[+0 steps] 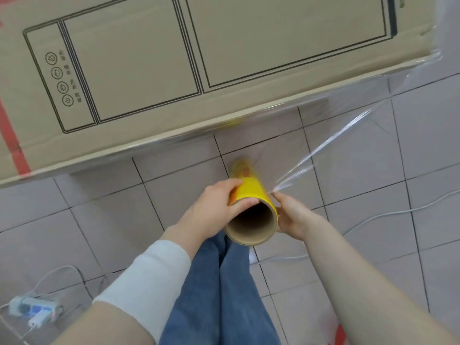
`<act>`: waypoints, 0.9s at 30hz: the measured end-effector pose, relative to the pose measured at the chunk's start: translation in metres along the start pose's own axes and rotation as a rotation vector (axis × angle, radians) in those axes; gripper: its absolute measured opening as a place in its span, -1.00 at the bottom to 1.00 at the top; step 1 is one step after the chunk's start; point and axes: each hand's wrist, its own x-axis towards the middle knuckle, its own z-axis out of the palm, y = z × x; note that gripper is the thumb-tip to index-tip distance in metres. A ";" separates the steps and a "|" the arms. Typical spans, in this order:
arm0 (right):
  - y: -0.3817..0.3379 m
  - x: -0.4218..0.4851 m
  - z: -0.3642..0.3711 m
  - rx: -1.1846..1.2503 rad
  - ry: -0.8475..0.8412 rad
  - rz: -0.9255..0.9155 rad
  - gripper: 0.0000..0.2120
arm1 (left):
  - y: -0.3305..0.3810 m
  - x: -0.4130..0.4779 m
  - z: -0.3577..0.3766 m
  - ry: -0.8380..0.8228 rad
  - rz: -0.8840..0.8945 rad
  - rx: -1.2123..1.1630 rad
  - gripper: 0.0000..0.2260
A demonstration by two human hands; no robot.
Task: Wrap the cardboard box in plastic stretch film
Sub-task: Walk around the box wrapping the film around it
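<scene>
Though taut, glossy film [328, 141]; tubular roll [251, 190]

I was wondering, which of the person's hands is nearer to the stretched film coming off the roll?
Right. The right hand holds the right side of the roll, fingertips at the stretched film; the left hand grips the roll's opposite side.

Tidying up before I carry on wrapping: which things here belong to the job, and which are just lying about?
In use: cardboard box, film roll, stretched film, left hand, right hand.
Lying about: power strip, white cable.
</scene>
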 end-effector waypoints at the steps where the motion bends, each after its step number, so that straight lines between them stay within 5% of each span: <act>1: 0.005 0.004 0.002 0.029 -0.026 0.003 -0.50 | -0.007 -0.006 0.004 0.067 -0.018 -0.071 -0.52; 5: 0.008 0.006 0.026 0.074 -0.091 -0.055 -0.44 | -0.020 -0.030 0.027 0.278 -0.113 -0.288 -0.65; 8: 0.004 0.006 0.032 -0.001 -0.115 -0.040 -0.51 | -0.029 -0.030 0.022 0.312 -0.122 -0.211 -0.59; 15: 0.001 -0.004 0.066 -0.148 -0.147 0.013 -0.47 | -0.031 -0.005 -0.028 -0.285 0.092 0.148 -0.31; 21: 0.037 -0.003 0.080 0.090 0.012 0.037 -0.42 | -0.069 -0.032 -0.028 -0.065 0.104 0.020 -0.49; 27: 0.051 -0.004 0.131 0.278 -0.060 -0.012 -0.47 | -0.098 -0.068 -0.034 0.136 -0.062 -0.312 -0.65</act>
